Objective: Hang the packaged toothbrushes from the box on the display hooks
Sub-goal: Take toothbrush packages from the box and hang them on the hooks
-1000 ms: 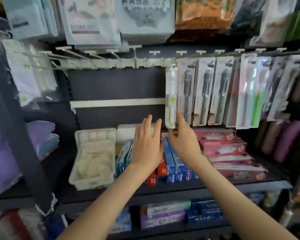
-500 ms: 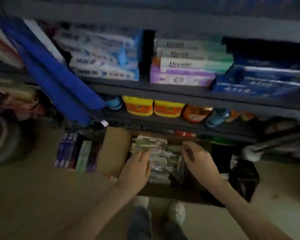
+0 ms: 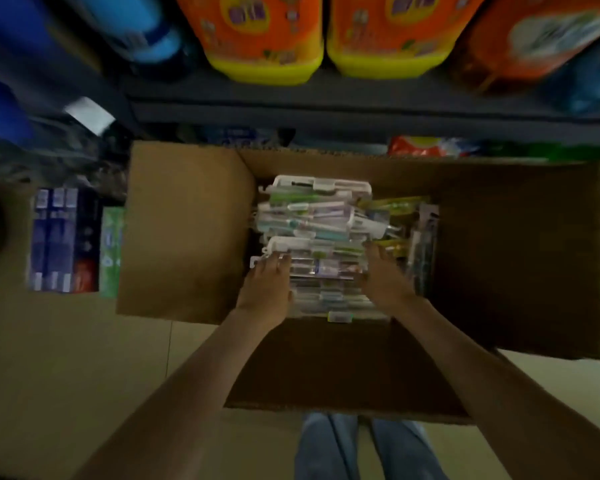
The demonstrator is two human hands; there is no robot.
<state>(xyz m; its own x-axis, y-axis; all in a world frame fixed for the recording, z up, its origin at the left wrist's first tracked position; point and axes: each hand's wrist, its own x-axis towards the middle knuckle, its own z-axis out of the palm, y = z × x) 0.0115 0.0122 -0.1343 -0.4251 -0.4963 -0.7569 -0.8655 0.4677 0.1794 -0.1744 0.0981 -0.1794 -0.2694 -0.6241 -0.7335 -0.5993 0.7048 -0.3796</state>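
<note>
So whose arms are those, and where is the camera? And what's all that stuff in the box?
There's no robot here, just a person. The camera sits on their head and looks down, so you see their own two arms and, at the bottom, their legs in jeans. On the floor stands an open cardboard box, and inside it is a pile of toothbrush packs. The left hand rests its fingertips on a pack at the pile's left edge; the picture is too blurry to tell whether it is gripping. The right hand touches the pile's right side with straight fingers. Nothing is lifted yet. Above the box is a shelf with orange jugs, and left of the box lie some blue cartons.
</note>
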